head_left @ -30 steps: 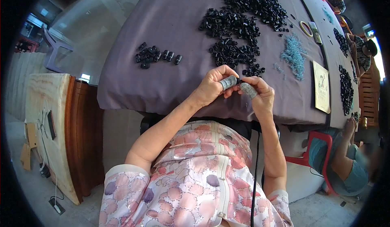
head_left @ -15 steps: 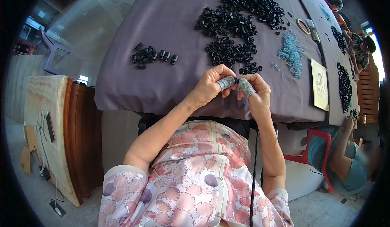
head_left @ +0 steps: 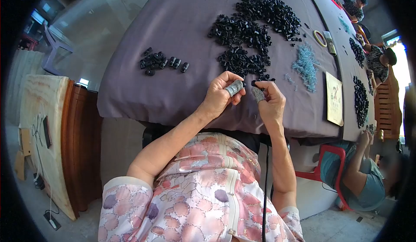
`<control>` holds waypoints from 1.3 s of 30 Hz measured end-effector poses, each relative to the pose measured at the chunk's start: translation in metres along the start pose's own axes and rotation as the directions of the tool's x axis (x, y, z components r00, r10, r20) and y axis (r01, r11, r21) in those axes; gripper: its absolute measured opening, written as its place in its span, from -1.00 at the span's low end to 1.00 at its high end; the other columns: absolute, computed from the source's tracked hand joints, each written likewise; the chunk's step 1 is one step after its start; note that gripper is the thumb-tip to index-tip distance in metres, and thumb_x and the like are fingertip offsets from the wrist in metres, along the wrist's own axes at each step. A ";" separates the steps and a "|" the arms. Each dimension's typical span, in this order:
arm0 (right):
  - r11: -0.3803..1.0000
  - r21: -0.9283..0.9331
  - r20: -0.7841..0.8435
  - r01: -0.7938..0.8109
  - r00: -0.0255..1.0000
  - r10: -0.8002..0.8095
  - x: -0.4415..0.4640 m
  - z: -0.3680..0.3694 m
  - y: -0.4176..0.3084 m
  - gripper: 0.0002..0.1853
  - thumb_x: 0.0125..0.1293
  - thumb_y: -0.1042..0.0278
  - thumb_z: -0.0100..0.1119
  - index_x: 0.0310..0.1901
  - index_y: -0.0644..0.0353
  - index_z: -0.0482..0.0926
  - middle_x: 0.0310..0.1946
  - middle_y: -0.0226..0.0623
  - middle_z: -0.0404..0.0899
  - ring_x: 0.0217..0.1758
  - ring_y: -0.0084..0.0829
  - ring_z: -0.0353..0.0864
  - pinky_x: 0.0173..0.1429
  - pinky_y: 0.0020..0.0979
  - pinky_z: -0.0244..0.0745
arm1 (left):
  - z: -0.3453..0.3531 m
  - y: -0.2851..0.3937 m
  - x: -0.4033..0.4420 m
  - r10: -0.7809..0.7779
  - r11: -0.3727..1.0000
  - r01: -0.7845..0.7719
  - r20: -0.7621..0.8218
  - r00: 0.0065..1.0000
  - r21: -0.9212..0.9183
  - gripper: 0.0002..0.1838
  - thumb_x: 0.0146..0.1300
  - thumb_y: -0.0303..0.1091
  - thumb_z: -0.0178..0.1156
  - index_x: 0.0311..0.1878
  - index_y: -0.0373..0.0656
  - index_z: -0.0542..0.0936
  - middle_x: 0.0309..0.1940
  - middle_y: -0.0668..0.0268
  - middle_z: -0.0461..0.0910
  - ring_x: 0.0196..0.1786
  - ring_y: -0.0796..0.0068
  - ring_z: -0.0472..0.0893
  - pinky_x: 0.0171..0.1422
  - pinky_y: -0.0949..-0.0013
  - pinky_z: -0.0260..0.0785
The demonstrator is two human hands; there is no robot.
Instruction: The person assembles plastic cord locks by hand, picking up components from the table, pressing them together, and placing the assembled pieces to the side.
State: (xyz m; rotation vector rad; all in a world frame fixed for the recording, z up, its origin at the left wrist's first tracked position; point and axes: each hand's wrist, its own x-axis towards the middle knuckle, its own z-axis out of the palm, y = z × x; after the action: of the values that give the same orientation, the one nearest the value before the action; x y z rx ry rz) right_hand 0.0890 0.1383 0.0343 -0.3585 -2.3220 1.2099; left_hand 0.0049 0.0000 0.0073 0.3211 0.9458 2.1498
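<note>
My left hand [head_left: 219,95] is closed, pinching a small black cord lock part [head_left: 243,84] at its fingertips. Opposite it, my right hand [head_left: 272,101] grips another small black cord lock part [head_left: 254,83] between thumb and fingers. A short gap separates the two parts. Grey speckled finger covers wrap a digit on each hand. Just beyond my fingers spreads a large heap of loose black parts [head_left: 245,60]. Off to the left lies a small group of black cord locks [head_left: 154,61], several of them in a row.
Bluish wire pieces resembling small springs [head_left: 306,66] lie right of the heap. Near them are a tape roll [head_left: 320,38], a slim box [head_left: 330,43] and a booklet [head_left: 334,98]. Other people sit along the right; a red chair [head_left: 333,168] stands there. A wooden cabinet [head_left: 82,146] is left.
My hands have moved apart slightly; the black parts that were together between my fingertips now show separately, one in each hand. The whole view has shifted a little.
</note>
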 end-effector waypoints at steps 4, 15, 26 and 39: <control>0.992 -0.124 0.006 0.033 0.999 -0.032 0.009 -0.004 -0.012 -0.58 -0.22 0.79 -0.06 -0.26 0.22 0.54 -0.41 -0.31 0.49 -0.52 -0.44 0.41 -0.38 -0.49 0.34 | -0.001 -0.001 0.000 0.010 1.000 -0.010 -0.003 1.000 -0.018 -0.87 0.27 -0.57 -0.06 -0.16 -0.19 0.44 -0.45 0.23 0.54 -0.54 0.62 0.47 -0.49 0.55 0.30; 0.820 -0.502 0.247 0.275 0.954 -0.169 0.050 0.007 -0.002 -0.72 -0.15 0.61 0.08 -0.32 0.13 0.58 -0.40 -0.25 0.46 -0.21 -0.19 0.48 -0.15 -0.23 0.37 | -0.003 -0.003 0.002 0.006 0.999 -0.006 0.006 1.000 -0.048 -0.86 0.27 -0.58 -0.07 -0.14 -0.22 0.42 -0.43 0.18 0.53 -0.54 0.60 0.46 -0.48 0.53 0.29; 0.794 -0.520 0.321 0.316 0.933 -0.162 0.055 0.011 -0.002 -0.72 -0.13 0.59 0.11 -0.30 0.12 0.60 -0.38 -0.27 0.48 -0.21 -0.21 0.47 -0.12 -0.23 0.35 | -0.002 -0.002 0.002 0.017 1.000 -0.017 0.030 0.999 -0.005 -0.85 0.27 -0.60 -0.10 -0.15 -0.23 0.41 -0.43 0.19 0.51 -0.54 0.60 0.45 -0.48 0.53 0.29; 0.779 -0.560 0.290 0.283 0.947 -0.136 0.059 0.005 0.002 -0.68 -0.15 0.59 0.11 -0.26 0.14 0.59 -0.33 -0.24 0.47 -0.15 -0.20 0.45 -0.07 -0.24 0.30 | -0.004 -0.002 0.002 -0.002 0.999 0.004 0.059 0.998 -0.032 -0.86 0.27 -0.59 -0.08 -0.15 -0.23 0.42 -0.43 0.18 0.52 -0.54 0.60 0.46 -0.48 0.51 0.30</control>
State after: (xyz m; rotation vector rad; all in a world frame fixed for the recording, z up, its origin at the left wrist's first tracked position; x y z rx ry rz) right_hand 0.0361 0.1624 0.0483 -0.1527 -2.8299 0.3941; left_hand 0.0026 0.0004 0.0031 0.3648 0.8777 2.1386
